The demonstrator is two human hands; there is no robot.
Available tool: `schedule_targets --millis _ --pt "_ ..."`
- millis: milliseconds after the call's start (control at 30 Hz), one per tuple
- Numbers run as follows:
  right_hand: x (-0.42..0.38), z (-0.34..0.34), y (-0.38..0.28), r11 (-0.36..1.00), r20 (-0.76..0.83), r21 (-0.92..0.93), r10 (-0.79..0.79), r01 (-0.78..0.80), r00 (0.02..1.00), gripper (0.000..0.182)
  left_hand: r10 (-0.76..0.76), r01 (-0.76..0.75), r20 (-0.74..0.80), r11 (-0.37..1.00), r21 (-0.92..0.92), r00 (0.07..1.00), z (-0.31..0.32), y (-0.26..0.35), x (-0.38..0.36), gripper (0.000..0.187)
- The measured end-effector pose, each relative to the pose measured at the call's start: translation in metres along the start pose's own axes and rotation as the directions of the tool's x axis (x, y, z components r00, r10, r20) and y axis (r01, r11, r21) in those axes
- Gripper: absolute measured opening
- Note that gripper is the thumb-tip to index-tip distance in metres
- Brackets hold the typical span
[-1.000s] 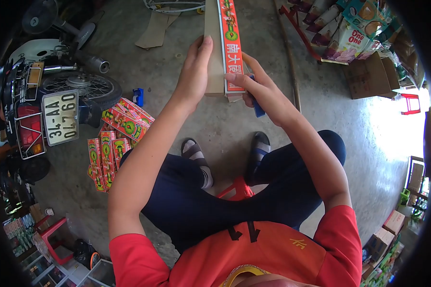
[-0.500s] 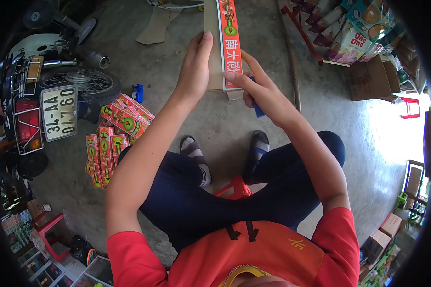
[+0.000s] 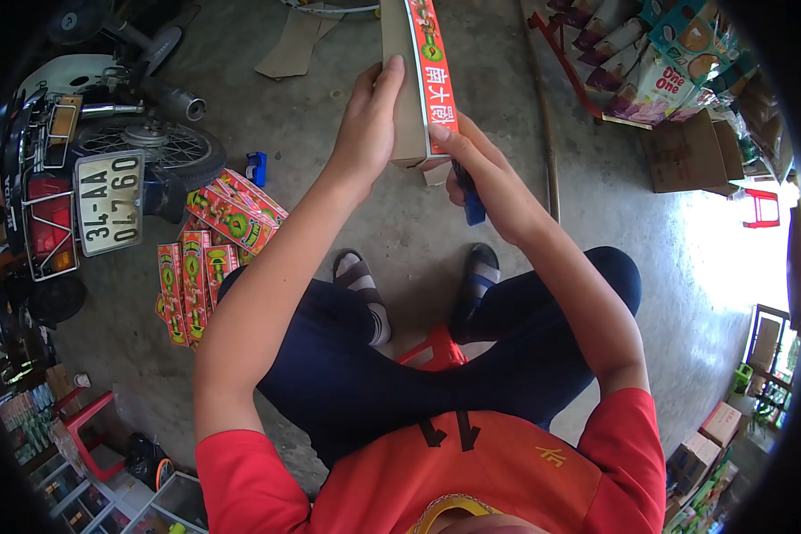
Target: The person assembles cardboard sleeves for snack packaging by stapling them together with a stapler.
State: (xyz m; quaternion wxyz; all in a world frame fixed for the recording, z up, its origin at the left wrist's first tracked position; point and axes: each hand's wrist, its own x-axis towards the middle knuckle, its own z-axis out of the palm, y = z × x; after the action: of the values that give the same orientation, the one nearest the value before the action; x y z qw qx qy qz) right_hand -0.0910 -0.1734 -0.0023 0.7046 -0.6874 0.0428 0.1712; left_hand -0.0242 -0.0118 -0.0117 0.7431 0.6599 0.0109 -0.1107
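Note:
A long cardboard box [image 3: 407, 107] with a red printed strip [image 3: 438, 93] along one side is held up in front of me, its top end cut off by the frame. My left hand [image 3: 369, 129] grips the left side, thumb up along the edge. On the right, my right hand [image 3: 494, 173] has its thumb pressed on the strip near the lower end, with other fingers behind the box. Tucked in that same hand is a blue tool [image 3: 474, 203]; its kind is mostly hidden by the fingers.
Several red printed packs [image 3: 200, 276] lie piled on the floor at left, beside a blue object [image 3: 255, 169] and a parked motorbike [image 3: 107, 196]. Flat cardboard [image 3: 289, 44] lies ahead. An open carton [image 3: 690, 151] stands at right, and a red stool [image 3: 436, 350] is beneath me.
The box has tilted slightly, showing more of its plain side and lower end. Both hands have shifted a little to the right and up with it; the blue tool has turned more upright.

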Motion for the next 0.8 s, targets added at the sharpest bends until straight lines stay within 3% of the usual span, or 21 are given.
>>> schedule_targets --millis 167,267,367,533,633,800 --pt "-0.001 -0.001 -0.001 1.000 -0.009 -0.026 0.008 -0.008 1.000 0.083 -0.005 0.005 0.021 1.000 -0.012 1.000 0.000 0.003 -0.001 0.065" --pt "-0.001 -0.001 -0.003 0.999 0.014 0.026 0.021 -0.022 1.000 0.080 0.030 -0.032 0.066 0.999 0.017 0.997 -0.003 0.001 0.001 0.081" --pt "-0.002 -0.001 -0.002 1.000 0.005 0.002 0.022 -0.022 1.000 0.076 -0.001 0.000 0.062 1.000 0.010 0.998 0.000 0.006 -0.003 0.071" --pt "0.000 -0.007 -0.004 0.997 -0.033 0.073 -0.029 0.031 0.999 0.074 0.140 -0.199 0.313 0.966 0.164 0.939 -0.006 -0.007 -0.010 0.089" --pt "0.001 -0.011 -0.005 0.991 -0.084 0.124 -0.036 0.047 0.996 0.074 0.124 -0.234 0.376 0.936 0.263 0.918 -0.004 -0.003 -0.019 0.094" --pt "-0.003 -0.010 -0.008 0.992 -0.094 0.098 -0.065 0.074 0.993 0.073 0.169 -0.276 0.382 0.929 0.246 0.909 -0.001 -0.008 -0.016 0.088"
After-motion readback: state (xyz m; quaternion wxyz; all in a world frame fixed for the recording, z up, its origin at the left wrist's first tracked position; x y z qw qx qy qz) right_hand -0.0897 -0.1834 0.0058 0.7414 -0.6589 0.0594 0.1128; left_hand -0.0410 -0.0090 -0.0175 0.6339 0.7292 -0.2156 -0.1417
